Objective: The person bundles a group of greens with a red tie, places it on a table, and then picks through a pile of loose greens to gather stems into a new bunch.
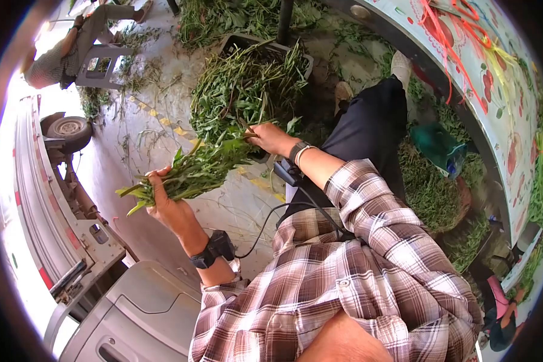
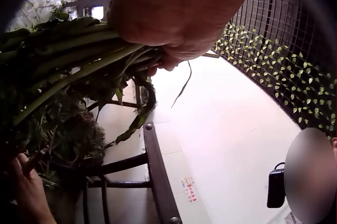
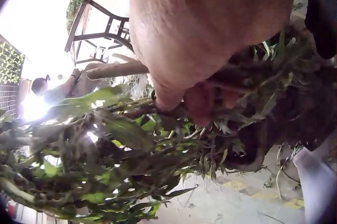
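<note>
My left hand (image 1: pixel 170 208) grips a bunch of long-stemmed leafy greens (image 1: pixel 202 171), its thumb laid across the stems. In the left wrist view the pale green stems (image 2: pixel 79 52) run out from under that hand. My right hand (image 1: pixel 273 140) is at the leafy end of the bunch, beside the heap of greens (image 1: pixel 241 90) in a dark crate (image 1: pixel 238 41). It pinches a brownish stalk (image 3: pixel 116 70), whose cut end sticks out past the hand in the right wrist view. The right fingertips are partly hidden among leaves.
On the right stands a table with a patterned cloth (image 1: pixel 495 120), with red and yellow ties (image 1: pixel 458 36) on it. More greens (image 1: pixel 434 193) lie beneath. A parked vehicle (image 1: pixel 139 314) is at lower left. A person (image 1: pixel 57 60) is near a grey plastic stool (image 1: pixel 99 66).
</note>
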The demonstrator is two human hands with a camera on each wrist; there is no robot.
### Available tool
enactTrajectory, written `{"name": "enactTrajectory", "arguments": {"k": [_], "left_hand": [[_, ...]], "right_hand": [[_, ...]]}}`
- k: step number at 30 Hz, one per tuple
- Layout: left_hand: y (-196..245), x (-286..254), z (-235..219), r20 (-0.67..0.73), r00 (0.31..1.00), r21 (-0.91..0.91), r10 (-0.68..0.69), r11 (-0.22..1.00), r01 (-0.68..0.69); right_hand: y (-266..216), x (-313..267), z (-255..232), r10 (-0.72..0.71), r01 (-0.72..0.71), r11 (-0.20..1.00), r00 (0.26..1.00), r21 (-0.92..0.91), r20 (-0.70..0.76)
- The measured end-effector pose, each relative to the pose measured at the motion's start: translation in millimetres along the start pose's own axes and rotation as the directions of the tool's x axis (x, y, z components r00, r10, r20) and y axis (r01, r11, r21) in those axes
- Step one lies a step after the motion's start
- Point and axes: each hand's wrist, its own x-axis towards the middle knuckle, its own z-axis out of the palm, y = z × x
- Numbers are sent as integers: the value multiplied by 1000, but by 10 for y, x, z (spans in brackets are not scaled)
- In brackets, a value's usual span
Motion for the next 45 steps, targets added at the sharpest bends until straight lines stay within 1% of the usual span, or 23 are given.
{"name": "enactTrajectory", "arguments": {"k": [4,6,10,14,16,18,20,22,23,24,25,26,27,30,32,33,35,37,38,40,42,44,45], "left_hand": [[229,2,-36,-31,997,32,75,997,-74],[296,53,-132,-41,995,-25,89,996,-90],[368,39,-249,28,995,-71,98,993,-95],[393,6,-262,-23,996,-109,81,991,-83],[448,39,-314,-26,992,-130,124,983,-127],[444,108,-435,-42,989,-82,140,986,-143],[484,142,-499,-56,986,-34,159,986,-161],[567,161,-546,-244,949,78,198,980,-185],[595,188,-640,-240,950,78,200,979,-186],[613,218,-768,-243,953,-21,183,981,-194],[640,212,-810,-247,954,-122,169,972,-203],[634,192,-829,-254,952,-123,174,970,-210],[624,174,-832,-243,957,-104,155,977,-185],[488,165,-719,-189,969,-99,162,978,-183],[365,196,-606,-304,943,0,132,990,-139],[280,219,-518,-358,931,23,71,997,-67],[27,242,-458,-181,982,149,54,988,-27],[-174,225,-343,45,994,161,-103,982,94],[-266,212,-256,137,976,197,-168,970,139],[-485,188,-128,252,916,234,-313,938,257],[-703,212,-40,353,836,234,-420,905,356],[-776,238,107,358,776,207,-519,855,476],[-826,275,173,353,780,203,-517,856,476]], "right_hand": [[11,1,-5,-37,36,999,999,-39,-34],[35,-3,-8,-8,2,998,997,-67,-77],[-59,-26,-63,9,-9,1000,996,-2,-83],[-57,-47,-98,-26,27,1000,987,5,-157],[-10,-29,-129,0,9,998,988,57,-152],[2,-27,-161,-91,106,994,954,35,-285],[-26,-50,-215,-108,127,991,942,40,-317],[-12,-38,-265,-11,17,1000,915,11,-403],[-4,-43,-277,38,-41,999,896,2,-443],[6,-49,-291,36,-39,999,896,2,-443],[-1,-50,-312,-26,29,1000,892,-1,-452],[-15,-46,-322,-89,98,995,884,-5,-458],[-45,-70,-289,-159,201,979,836,24,-526],[-154,-151,-308,-199,245,969,850,32,-488],[-186,-163,-333,-212,249,968,853,16,-477],[-183,-160,-335,-224,268,963,843,20,-488],[-198,-162,-345,-246,292,956,835,18,-493],[-222,-177,-361,-240,327,941,823,84,-514],[-212,-179,-369,-245,330,941,823,81,-512],[-186,-193,-382,-121,229,949,899,217,-422],[-183,-199,-370,-137,249,943,894,219,-427],[-194,-199,-341,-286,390,909,838,145,-465],[-211,-214,-325,-278,399,892,856,213,-436]]}}
